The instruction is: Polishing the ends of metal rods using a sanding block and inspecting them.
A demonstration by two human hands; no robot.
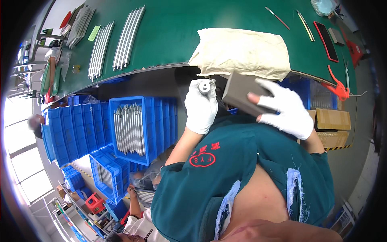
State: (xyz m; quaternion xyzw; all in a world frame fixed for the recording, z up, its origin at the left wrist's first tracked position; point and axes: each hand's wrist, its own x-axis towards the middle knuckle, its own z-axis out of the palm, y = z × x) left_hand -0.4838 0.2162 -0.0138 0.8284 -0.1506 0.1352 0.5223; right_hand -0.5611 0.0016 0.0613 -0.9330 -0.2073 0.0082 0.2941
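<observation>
My left hand (200,111), in a white glove, is closed around a pale metal rod (204,86). The rod's round end with a hole in it points up out of the fist; its length is hidden. In my right hand (289,112), whose glove leaves some fingertips bare, is a dark grey rectangular block (243,93), slightly blurred. The block is beside the rod, with a small gap seeming to lie between them. Just beyond both hands a cream cloth (244,50) lies folded over the table's near edge.
On the green table (169,32) lie rows of metal rods (129,38), a red-edged phone (325,40), a small grey block (336,36) and an orange-handled tool (338,86). Blue crates (146,121) of rods stand at left, cardboard boxes (332,120) at right. Another person (141,226) works lower left.
</observation>
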